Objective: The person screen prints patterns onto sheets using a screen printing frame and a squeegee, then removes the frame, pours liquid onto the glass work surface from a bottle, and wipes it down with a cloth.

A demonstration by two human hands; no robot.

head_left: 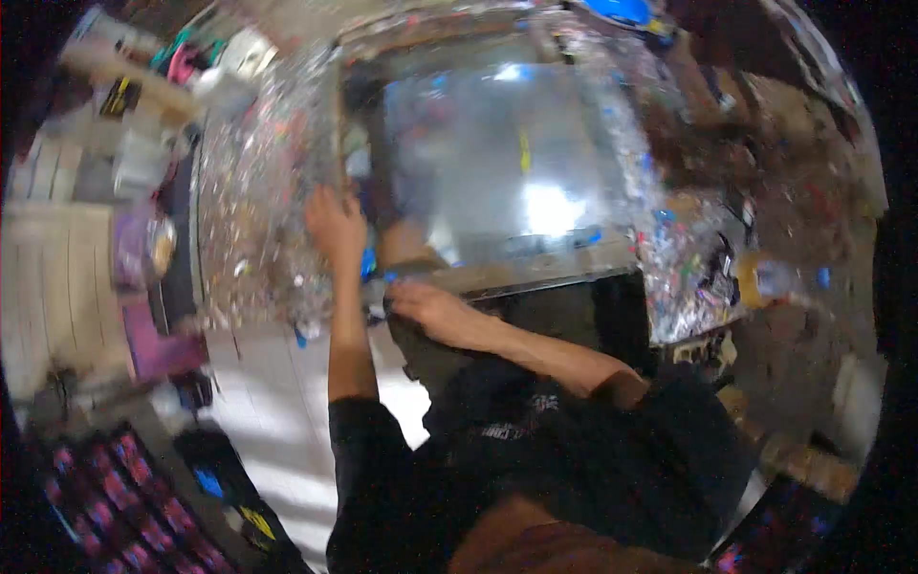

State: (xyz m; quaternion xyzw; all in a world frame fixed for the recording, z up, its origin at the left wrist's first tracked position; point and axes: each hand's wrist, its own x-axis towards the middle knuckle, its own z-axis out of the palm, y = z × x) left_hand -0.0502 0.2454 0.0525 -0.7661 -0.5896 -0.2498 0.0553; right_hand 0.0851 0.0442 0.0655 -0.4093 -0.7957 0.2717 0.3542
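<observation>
A glossy glass-like sheet (459, 163) lies in a wooden frame (574, 260) in front of me, reflecting bright light. My left hand (337, 228) rests at the frame's left side, its fingers smeared by motion. Near the front left corner is my right hand (430, 308), fingers curled together at the frame's edge; what they hold, if anything, is hidden. A small blue thing (369, 260) sits between the two hands. The view is blurred, so fine details cannot be made out.
Many small shiny scraps (253, 210) cover the surface left of the frame, with more scraps (674, 249) at the right. A bottle with yellowish contents (760, 279) lies at the right. A blue round thing (617, 10) is at the top.
</observation>
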